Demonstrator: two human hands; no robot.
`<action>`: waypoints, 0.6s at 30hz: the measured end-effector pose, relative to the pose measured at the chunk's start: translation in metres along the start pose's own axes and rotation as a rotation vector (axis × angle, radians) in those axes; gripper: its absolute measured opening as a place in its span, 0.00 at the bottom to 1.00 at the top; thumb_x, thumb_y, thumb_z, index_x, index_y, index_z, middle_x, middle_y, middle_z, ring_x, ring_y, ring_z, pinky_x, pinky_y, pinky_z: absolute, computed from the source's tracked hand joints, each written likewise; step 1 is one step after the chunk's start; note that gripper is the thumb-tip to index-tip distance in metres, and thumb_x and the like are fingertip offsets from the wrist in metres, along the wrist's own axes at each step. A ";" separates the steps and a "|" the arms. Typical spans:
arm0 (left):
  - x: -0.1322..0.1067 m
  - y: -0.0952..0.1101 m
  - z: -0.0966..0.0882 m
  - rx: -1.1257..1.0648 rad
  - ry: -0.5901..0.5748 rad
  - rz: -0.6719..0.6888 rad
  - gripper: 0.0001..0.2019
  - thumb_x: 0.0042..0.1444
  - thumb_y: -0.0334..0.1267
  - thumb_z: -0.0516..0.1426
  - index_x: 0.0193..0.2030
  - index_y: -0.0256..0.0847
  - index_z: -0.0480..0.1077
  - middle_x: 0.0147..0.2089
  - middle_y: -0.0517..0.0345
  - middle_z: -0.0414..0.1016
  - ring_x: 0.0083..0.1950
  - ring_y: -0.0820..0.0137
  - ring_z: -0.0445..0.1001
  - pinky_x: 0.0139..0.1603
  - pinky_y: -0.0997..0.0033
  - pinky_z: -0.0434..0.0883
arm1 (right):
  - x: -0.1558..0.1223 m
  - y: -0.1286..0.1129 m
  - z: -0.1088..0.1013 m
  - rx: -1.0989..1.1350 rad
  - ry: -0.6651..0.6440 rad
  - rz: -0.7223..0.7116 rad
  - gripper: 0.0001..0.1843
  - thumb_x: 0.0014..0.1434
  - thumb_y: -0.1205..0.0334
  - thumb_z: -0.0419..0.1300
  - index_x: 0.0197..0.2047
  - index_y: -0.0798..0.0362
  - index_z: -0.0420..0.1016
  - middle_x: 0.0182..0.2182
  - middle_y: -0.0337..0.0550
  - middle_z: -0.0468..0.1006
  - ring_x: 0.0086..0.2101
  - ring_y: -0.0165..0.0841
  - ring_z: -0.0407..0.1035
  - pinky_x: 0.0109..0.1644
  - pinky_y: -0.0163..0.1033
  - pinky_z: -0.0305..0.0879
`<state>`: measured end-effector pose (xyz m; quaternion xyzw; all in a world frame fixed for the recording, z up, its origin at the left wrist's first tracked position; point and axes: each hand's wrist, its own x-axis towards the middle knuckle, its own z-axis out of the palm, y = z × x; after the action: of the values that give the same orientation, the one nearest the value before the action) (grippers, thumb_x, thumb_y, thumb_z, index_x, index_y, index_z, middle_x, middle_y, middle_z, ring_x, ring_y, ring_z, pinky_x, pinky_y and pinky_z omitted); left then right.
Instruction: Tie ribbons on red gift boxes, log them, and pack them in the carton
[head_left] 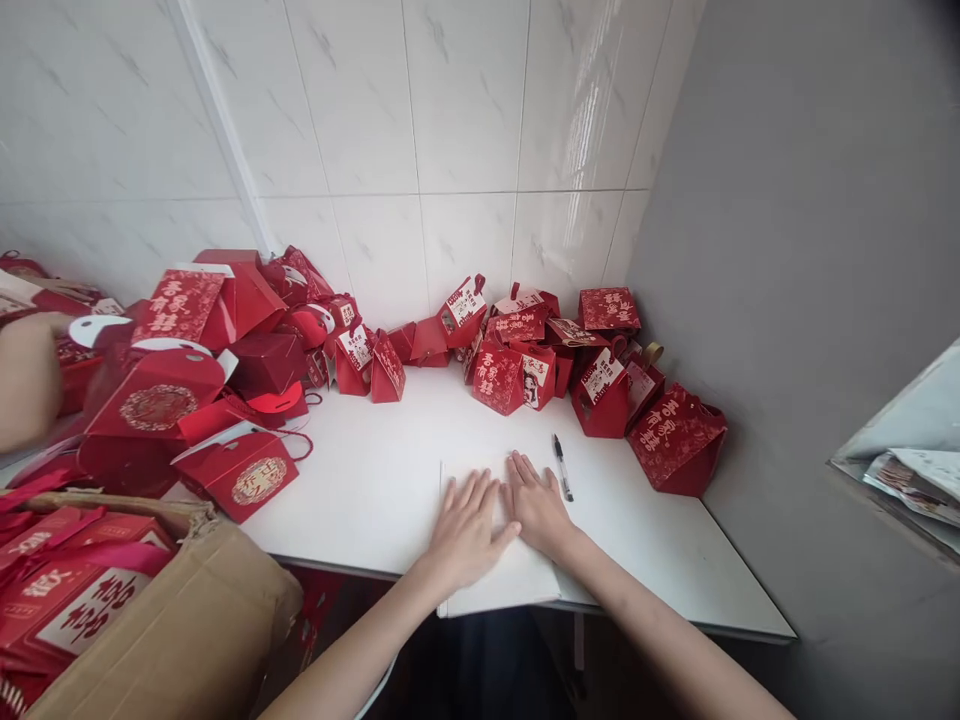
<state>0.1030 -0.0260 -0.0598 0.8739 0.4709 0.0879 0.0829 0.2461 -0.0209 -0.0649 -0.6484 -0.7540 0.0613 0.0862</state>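
A white sheet of paper or thin pad lies at the front edge of the white table. Flat on it rests my left hand, fingers stretched out and a little spread. My right hand is also laid flat, on the paper's right part, its fingers pointing away from me. The two hands almost touch, and neither holds anything. Just right of my right hand is a pen with a black cap and clear barrel. Whatever is under my palms is hidden.
Red gift boxes stand along the tiled wall, with a larger heap on the left. A cardboard box of red packages is at front left. Another person's arm reaches in at far left. A grey wall bounds the right.
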 end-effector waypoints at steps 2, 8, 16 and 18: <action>0.000 0.002 0.005 0.000 -0.043 -0.011 0.32 0.60 0.53 0.41 0.65 0.31 0.50 0.69 0.44 0.45 0.70 0.58 0.42 0.66 0.46 0.40 | -0.003 0.004 -0.002 -0.004 -0.012 -0.029 0.27 0.66 0.62 0.38 0.65 0.67 0.47 0.64 0.54 0.45 0.63 0.40 0.41 0.63 0.55 0.42; -0.001 0.003 0.009 0.004 -0.051 -0.044 0.31 0.61 0.48 0.41 0.66 0.31 0.46 0.69 0.48 0.41 0.70 0.60 0.39 0.67 0.47 0.38 | -0.063 0.008 0.007 0.021 -0.018 -0.174 0.26 0.66 0.62 0.38 0.65 0.61 0.48 0.64 0.49 0.46 0.63 0.36 0.41 0.65 0.52 0.40; -0.003 0.002 0.012 0.007 0.045 -0.051 0.31 0.61 0.48 0.41 0.65 0.30 0.49 0.69 0.45 0.44 0.69 0.57 0.42 0.66 0.45 0.40 | -0.088 -0.012 -0.036 0.246 -0.051 -0.059 0.29 0.67 0.53 0.35 0.65 0.61 0.50 0.63 0.52 0.49 0.62 0.38 0.41 0.65 0.52 0.43; -0.004 0.001 0.012 -0.002 0.055 -0.059 0.31 0.61 0.48 0.40 0.65 0.28 0.50 0.68 0.43 0.46 0.69 0.56 0.44 0.66 0.44 0.41 | -0.059 -0.016 -0.045 0.255 0.156 -0.027 0.30 0.67 0.55 0.33 0.65 0.63 0.48 0.64 0.53 0.46 0.63 0.38 0.37 0.65 0.50 0.41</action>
<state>0.1046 -0.0309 -0.0712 0.8567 0.4985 0.1099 0.0735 0.2488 -0.0830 -0.0209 -0.6249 -0.7395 0.1049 0.2272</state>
